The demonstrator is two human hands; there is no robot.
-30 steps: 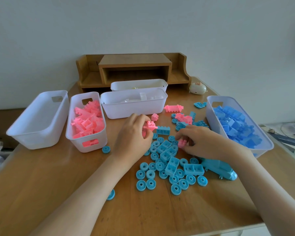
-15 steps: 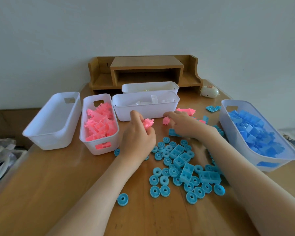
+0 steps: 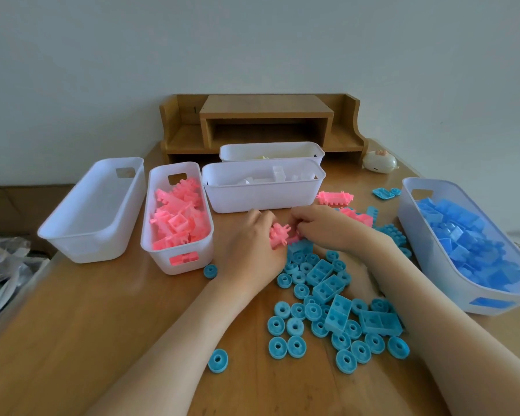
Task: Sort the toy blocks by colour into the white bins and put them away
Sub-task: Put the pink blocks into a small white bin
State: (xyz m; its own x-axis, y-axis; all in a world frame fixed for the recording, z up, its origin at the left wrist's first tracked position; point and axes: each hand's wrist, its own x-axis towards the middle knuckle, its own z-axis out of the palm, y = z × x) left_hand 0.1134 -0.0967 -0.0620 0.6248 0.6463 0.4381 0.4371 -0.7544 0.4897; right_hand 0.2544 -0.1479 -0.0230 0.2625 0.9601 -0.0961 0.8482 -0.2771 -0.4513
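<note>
Nearest, blue wheels and blue bricks lie scattered on the surface; they can wait until the pinks are cleared. Beyond them the left hand has its grip curled round a cluster of pink blocks. The right hand, close against it, seems to pinch a small pink block, though its fingers hide most of it. It would be best to pass that block into the left grip, then carry the lot over the pink bin just to the left and release low so nothing bounces out. Farther off, a long pink piece lies beside the bin of white pieces.
</note>
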